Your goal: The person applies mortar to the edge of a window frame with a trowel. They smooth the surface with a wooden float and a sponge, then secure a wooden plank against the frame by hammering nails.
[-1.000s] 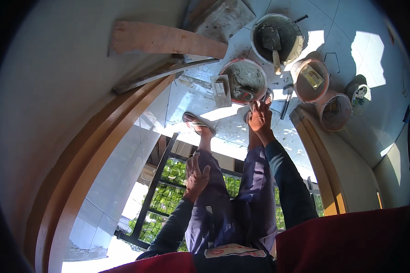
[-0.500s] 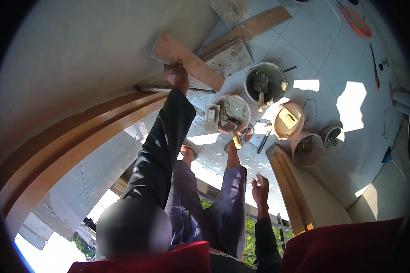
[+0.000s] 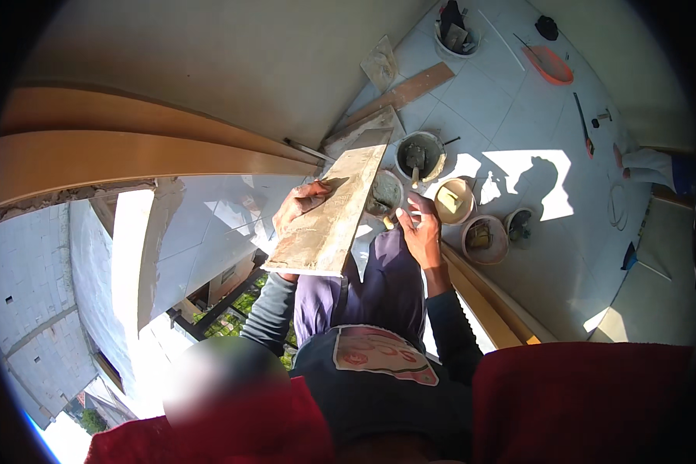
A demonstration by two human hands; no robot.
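My left hand [image 3: 301, 205] grips the long side of a flat, cement-smeared board [image 3: 321, 228], lifted over my lap and tilted lengthwise away from me. My right hand [image 3: 421, 232] is just right of the board, fingers apart and bent, with nothing visible in it. Beyond the board's right edge are a bucket of grey mix [image 3: 383, 193] and a dark bucket [image 3: 429, 147] with a trowel [image 3: 416, 158] in it. A cream bucket [image 3: 448, 210] with a yellowish float [image 3: 452, 195] on top stands beyond my right hand, beside a pink bucket [image 3: 493, 249] and a smaller bucket [image 3: 520, 228].
Wooden frame pieces [image 3: 131, 151] run along the left and lower right. A brown plank [image 3: 398, 99] and slabs [image 3: 379, 62] lie along the back wall. Farther off are a tool-filled bucket [image 3: 456, 39], an orange tray [image 3: 557, 69] and long-handled tools [image 3: 584, 124] on the tiles.
My left hand has gone from my knee to the planks by the wall, then back over my lap with a board. My right hand has risen beside it, and the view has shifted.
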